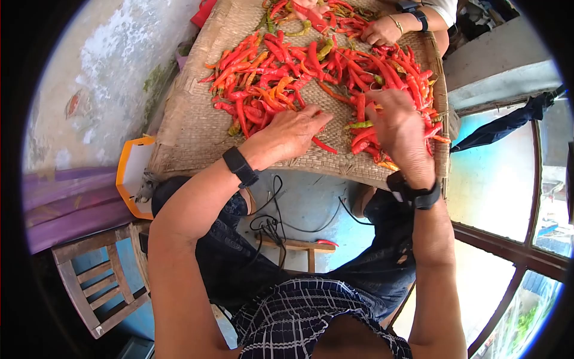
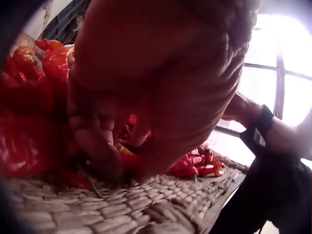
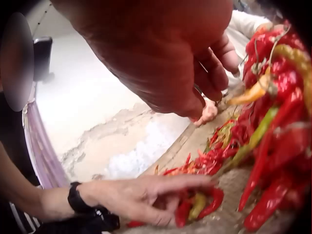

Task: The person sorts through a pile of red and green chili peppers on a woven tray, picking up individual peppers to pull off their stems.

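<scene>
Red chili peppers (image 1: 254, 102) lie heaped on a woven mat tray (image 1: 185, 122), with orange and green ones among them. My left hand (image 1: 290, 134) is low at the front of the left heap. Its curled fingers hold chilies, and the right wrist view shows red and yellow-green ones (image 3: 197, 205) at the fingers. My right hand (image 1: 394, 122) is blurred above the front of the right heap (image 1: 365, 140). Its fingers are loosely bent and apart, with nothing seen between them. A single red chili (image 1: 324, 145) lies on the weave beside my left fingertips.
Across the tray, another person's hand (image 1: 382, 31) rests at more chilies, with their other hand (image 1: 311, 8) nearby. A stained wall (image 1: 101, 78) stands left and a framed window (image 1: 493, 179) right. Black cables (image 1: 272, 224) and a wooden stool (image 1: 299, 245) are below the tray.
</scene>
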{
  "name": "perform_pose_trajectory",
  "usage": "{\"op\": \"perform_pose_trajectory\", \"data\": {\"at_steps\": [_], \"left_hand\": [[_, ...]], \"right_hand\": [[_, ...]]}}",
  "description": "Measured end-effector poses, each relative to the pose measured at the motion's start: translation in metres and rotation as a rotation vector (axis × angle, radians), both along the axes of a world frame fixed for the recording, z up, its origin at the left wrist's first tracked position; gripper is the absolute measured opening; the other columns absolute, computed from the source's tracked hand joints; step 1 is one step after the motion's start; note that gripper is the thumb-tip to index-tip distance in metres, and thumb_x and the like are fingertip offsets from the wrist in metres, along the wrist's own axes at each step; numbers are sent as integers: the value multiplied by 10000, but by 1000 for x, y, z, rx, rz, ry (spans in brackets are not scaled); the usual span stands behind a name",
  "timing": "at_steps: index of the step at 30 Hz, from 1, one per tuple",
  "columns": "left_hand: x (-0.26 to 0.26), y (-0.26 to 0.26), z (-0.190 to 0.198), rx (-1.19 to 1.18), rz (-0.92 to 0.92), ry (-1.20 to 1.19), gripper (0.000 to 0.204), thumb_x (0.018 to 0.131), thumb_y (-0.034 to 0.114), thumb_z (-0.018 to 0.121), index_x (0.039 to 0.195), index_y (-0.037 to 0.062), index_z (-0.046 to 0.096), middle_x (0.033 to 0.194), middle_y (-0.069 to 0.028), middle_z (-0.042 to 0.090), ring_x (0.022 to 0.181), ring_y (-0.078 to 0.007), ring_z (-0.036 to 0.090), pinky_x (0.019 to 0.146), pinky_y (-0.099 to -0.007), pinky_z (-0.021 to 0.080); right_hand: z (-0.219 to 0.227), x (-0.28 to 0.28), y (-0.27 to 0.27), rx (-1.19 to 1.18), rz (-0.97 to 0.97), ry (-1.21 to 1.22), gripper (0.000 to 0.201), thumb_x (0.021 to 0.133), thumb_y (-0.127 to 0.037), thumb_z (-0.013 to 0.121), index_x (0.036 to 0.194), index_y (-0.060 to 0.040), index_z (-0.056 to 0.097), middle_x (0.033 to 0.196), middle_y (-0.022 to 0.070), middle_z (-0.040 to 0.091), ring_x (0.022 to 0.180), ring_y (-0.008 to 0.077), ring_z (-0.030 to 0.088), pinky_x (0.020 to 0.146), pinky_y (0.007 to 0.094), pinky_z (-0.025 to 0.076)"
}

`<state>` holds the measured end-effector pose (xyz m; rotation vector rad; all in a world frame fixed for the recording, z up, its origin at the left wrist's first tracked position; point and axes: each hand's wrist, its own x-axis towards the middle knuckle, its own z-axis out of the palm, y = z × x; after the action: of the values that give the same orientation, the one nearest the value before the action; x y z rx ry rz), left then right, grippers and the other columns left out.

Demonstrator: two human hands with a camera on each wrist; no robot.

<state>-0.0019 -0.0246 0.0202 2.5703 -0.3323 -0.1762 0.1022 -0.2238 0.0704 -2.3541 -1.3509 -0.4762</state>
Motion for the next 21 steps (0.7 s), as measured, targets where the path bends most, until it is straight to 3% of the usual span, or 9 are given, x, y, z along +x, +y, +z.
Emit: {"op": "perform_pose_trajectory", "data": {"at_steps": [2, 5, 7, 9, 12, 14, 15, 17, 21], "left_hand": [[3, -6, -7, 242, 56, -60, 521, 760, 44, 570, 1264, 68, 440, 1080, -166, 504, 779, -366, 609, 670, -461, 499], [7, -14, -24, 329, 85, -89, 386, 763, 24, 557, 1144, 52, 506, 968, -140, 519, 714, -352, 603, 618, -465, 488], [4, -8, -19, 293, 66, -113, 330, 767, 16, 550, 1094, 46, 519, 957, -145, 523, 713, -351, 604, 615, -462, 486], [2, -3, -14, 257, 41, -139, 275, 771, 7, 542, 1043, 39, 531, 945, -150, 527, 712, -349, 604, 613, -458, 485], [4, 1, -5, 9, 105, -214, 218, 794, 22, 541, 1011, 35, 533, 869, -156, 550, 677, -357, 589, 604, -441, 482], [11, 1, 1, -364, 174, -238, 170, 865, 107, 551, 1012, 27, 525, 752, -102, 569, 622, -257, 585, 586, -366, 490], [12, -1, 5, -364, 175, -237, 170, 865, 107, 551, 1012, 27, 525, 752, -102, 569, 622, -257, 585, 586, -366, 490], [13, -3, 13, -1005, 297, 205, 220, 906, 211, 571, 1016, 24, 535, 691, -29, 557, 599, -125, 557, 562, -266, 478], [12, 0, 16, -1187, 239, 193, 247, 920, 249, 563, 1024, 25, 548, 722, 12, 544, 613, -40, 536, 546, -199, 457]], "right_hand": [[-8, -14, 9, -52, 68, 34, 213, 752, -77, 639, 955, -48, 582, 854, 126, 574, 831, 306, 570, 715, 392, 487], [-11, -23, 16, -181, 47, 55, 122, 761, -82, 620, 851, -46, 546, 801, 113, 552, 800, 297, 579, 666, 390, 495], [-13, -25, 18, -180, 41, 72, 110, 773, -93, 609, 787, -59, 506, 772, 103, 533, 779, 296, 589, 626, 391, 501], [-13, -27, 17, -187, 44, 123, 113, 780, -92, 611, 857, -51, 539, 793, 110, 558, 762, 312, 601, 620, 407, 500], [-16, -26, 17, -126, 15, 301, 193, 789, -91, 615, 970, -41, 566, 835, 127, 591, 770, 338, 611, 645, 412, 502], [-16, -25, 22, -30, 14, 490, 320, 790, -94, 634, 1097, -38, 562, 894, 146, 617, 754, 322, 622, 656, 399, 500], [-15, -27, 24, -30, 14, 490, 320, 790, -94, 634, 1097, -38, 562, 894, 146, 617, 754, 322, 622, 656, 399, 500], [-12, -30, 31, 66, 23, 711, 391, 802, -111, 650, 1171, -38, 542, 872, 141, 619, 701, 264, 607, 651, 369, 493], [-8, -31, 36, -26, -18, 834, 234, 871, -169, 620, 1004, 10, 547, 759, 74, 584, 633, 151, 555, 605, 319, 468]]}}
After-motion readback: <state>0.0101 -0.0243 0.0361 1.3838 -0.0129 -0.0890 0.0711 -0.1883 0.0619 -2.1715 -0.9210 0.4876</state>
